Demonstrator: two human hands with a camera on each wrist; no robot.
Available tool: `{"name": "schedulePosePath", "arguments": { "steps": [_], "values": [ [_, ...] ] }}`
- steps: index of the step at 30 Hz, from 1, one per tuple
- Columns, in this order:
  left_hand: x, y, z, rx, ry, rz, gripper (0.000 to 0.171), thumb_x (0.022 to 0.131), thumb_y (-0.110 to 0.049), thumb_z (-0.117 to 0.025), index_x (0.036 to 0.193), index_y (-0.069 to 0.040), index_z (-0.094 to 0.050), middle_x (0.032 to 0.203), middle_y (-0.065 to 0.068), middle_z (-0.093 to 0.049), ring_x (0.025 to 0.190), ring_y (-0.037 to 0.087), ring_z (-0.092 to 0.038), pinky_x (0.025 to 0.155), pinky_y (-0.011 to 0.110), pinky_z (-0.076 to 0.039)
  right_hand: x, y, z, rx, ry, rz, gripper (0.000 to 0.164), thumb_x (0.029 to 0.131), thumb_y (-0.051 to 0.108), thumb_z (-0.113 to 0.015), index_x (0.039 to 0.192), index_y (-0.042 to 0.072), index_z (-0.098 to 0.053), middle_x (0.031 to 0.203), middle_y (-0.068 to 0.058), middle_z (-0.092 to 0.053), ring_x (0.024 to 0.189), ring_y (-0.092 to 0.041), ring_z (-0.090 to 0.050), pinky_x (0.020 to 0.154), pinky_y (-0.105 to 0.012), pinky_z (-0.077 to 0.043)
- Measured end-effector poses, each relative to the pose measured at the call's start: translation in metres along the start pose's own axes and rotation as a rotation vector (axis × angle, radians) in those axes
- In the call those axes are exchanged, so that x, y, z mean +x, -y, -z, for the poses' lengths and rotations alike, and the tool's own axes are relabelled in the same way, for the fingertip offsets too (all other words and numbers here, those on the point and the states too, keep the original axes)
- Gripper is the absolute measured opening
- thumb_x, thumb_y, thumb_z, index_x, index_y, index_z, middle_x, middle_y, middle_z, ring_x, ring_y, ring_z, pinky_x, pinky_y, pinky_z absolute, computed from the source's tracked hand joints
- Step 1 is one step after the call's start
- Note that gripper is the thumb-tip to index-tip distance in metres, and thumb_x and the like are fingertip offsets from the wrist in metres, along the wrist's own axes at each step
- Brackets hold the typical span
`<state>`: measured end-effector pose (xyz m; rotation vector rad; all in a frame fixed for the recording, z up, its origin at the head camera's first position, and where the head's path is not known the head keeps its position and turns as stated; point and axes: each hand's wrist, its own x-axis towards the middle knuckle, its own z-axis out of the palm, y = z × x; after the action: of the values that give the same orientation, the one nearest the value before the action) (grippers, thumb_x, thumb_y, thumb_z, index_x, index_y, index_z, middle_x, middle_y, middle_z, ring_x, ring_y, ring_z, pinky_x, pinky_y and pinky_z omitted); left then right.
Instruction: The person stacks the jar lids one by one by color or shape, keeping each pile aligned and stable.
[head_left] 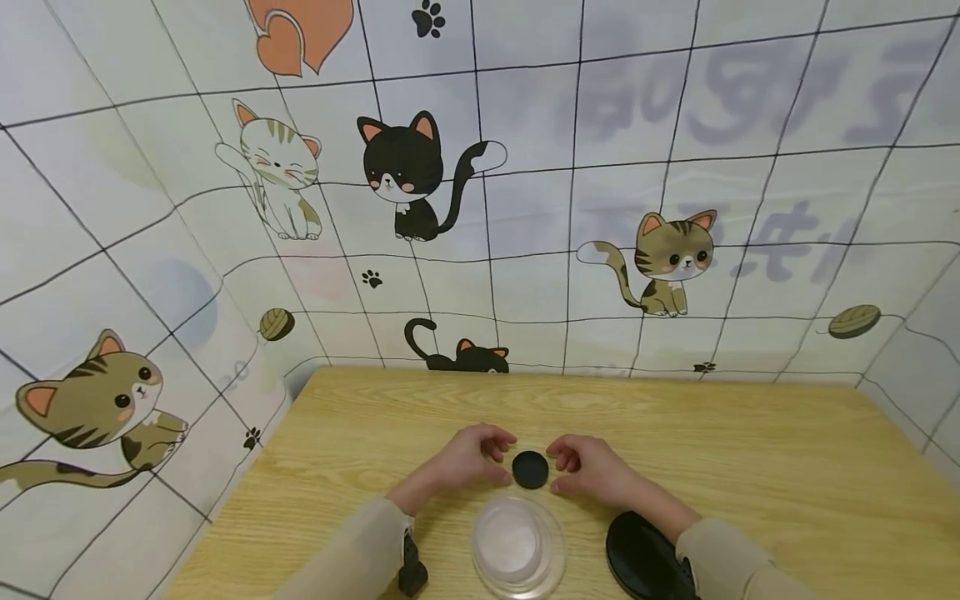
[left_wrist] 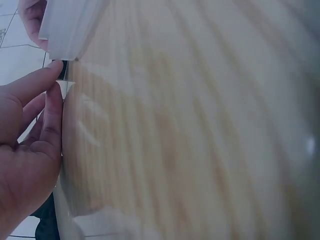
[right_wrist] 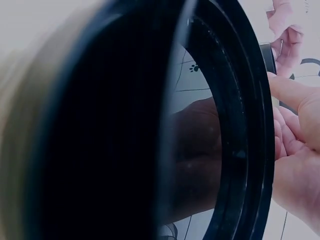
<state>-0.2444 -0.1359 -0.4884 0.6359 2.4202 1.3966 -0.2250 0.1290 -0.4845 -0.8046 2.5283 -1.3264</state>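
Observation:
A small round black disc (head_left: 530, 470) lies on the wooden table between my two hands. My left hand (head_left: 476, 458) is at its left side, fingers loosely bent, thumb tip right by the edge. On the other side, my right hand (head_left: 596, 472) curves toward the disc, with a narrow gap showing at its fingertips. Nearer to me stands a clear round plastic container (head_left: 513, 546) with a wide rim. Below my right forearm sits a glossy black round case (head_left: 643, 554); in the right wrist view its black rim (right_wrist: 245, 125) surrounds a reflecting surface.
The wooden table (head_left: 360, 417) ends at a wall covering (head_left: 525, 200) printed with cats and grid lines. Its side panels rise at left and right. A dark wrist device (head_left: 412, 571) sits at my left cuff.

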Motion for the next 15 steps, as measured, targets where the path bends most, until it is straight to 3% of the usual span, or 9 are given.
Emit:
{"name": "schedulePosePath", "arguments": {
  "steps": [15],
  "values": [
    [0.0093, -0.0024, -0.007, -0.111, 0.056, -0.011, 0.045, 0.076, 0.007, -0.085, 0.119, 0.001, -0.073, 0.096, 0.004, -0.071, 0.089, 0.012, -0.065, 0.078, 0.021, -0.053, 0.0037, -0.002, -0.0051, -0.002, 0.002, -0.019, 0.039, 0.078, 0.007, -0.087, 0.112, -0.001, -0.069, 0.087, 0.0, -0.057, 0.075, -0.012, -0.049, 0.066, -0.025, -0.042]
  ]
}}
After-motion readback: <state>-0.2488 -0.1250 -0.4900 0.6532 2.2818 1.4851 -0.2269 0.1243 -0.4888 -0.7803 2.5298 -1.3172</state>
